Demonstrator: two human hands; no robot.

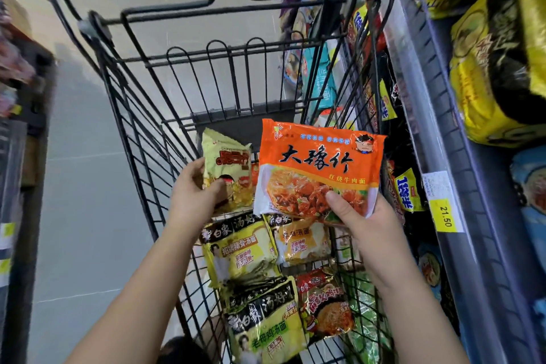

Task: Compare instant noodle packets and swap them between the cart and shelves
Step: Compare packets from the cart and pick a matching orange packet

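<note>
From my head camera, I hold two noodle packets side by side over the black wire cart (139, 133). My left hand (192, 192) grips a pale yellow packet (227, 168) by its lower left corner, thumb on the front and fingers curled behind. My right hand (366, 219) pinches an orange packet (319, 162) at its lower right corner, thumb pressed on the front. The two packets are upright and their edges nearly touch.

Below them, more packets lie flat in the cart: a yellow one (239, 251), another yellow one (266, 331) nearer me, and a red one (325, 304) beside it.

The shelf (461, 139) runs just beside the cart on my right, with big yellow bags (484, 83) on it and a yellow price tag (446, 216) reading 21.50.
</note>
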